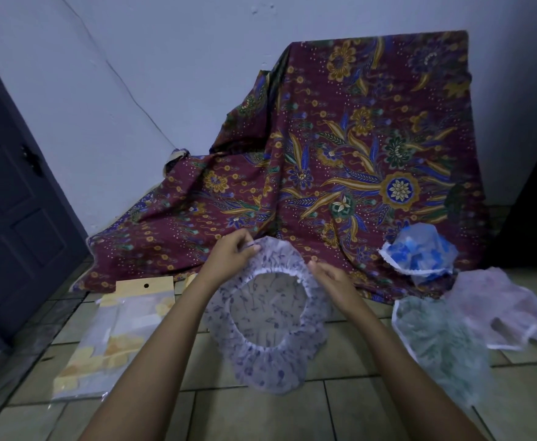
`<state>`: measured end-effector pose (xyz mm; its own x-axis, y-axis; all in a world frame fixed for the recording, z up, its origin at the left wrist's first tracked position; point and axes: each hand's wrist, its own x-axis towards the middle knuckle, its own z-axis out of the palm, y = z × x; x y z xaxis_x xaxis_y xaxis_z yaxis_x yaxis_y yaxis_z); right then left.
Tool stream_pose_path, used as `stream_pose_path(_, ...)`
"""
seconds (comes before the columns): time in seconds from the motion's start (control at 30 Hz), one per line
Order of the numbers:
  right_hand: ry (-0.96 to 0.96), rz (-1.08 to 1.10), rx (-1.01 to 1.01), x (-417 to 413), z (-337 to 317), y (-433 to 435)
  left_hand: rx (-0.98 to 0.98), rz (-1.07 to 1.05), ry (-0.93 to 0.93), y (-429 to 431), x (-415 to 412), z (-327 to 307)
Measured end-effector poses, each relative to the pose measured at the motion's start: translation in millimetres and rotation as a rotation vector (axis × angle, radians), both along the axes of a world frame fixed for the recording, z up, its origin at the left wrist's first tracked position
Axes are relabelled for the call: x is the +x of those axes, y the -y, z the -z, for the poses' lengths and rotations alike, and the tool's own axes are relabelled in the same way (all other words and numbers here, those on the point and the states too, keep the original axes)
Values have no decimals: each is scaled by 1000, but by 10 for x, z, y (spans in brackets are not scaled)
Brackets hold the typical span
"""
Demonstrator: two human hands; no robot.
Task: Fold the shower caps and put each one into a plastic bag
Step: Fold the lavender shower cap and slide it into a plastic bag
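Observation:
A clear shower cap with purple flowers [261, 364] hangs open in front of me, its white elastic rim forming a ring. My left hand [233, 253] pinches the cap's far left edge. My right hand [331, 278] grips the elastic rim at the upper right. Three more caps lie on the floor to the right: a blue one [420, 253], a green one [435, 338] and a pink one [496, 310]. A clear plastic bag [111, 338] holding a yellow cap lies flat at the left.
A maroon batik cloth [356, 154] drapes over something against the white wall and spreads onto the tiled floor [261, 412]. A yellow card with a hole [144, 286] lies by the bag. A dark door [12, 192] stands at the left.

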<state>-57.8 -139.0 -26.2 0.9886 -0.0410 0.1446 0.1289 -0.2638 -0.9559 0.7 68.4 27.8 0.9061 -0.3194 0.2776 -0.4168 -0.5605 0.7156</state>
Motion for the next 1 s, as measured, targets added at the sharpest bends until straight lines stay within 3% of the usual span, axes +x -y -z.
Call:
stream_pose_path(0.13, 31, 35, 36, -35, -4, -30, -47, -12, -1, -57, -1, 19)
stream_pose_path(0.3, 140, 360, 86, 53, 11, 54, -139, -83, -42, -202, 24, 99)
stream_pose_path(0.43, 181, 446, 60, 55, -43, 53, -132, -110, -124, -288, 33, 266)
stream_pose_path(0.57, 223, 296, -20, 70, -73, -20, -1, -109, -205, -259, 51, 279)
stream_pose_path(0.7, 271, 100, -136, 96, -149, -93, -183, 29, -390, -91, -36, 28)
stream_pose_path(0.77, 295, 67, -167, 113, -202, -143, -55, 121, -417, -11, -62, -48)
stream_pose_path(0.87, 306, 69, -159, 130, -246, -162, 204, 218, -361, 17, -26, -32)
stream_pose_path(0.93, 277, 109, -118, 124, -223, -125, 211, 195, -306, -16, 33, 18)
stream_pose_path(1.0, 203, 168, -66, 97, -164, -57, 99, 117, -230, -66, 44, 56)
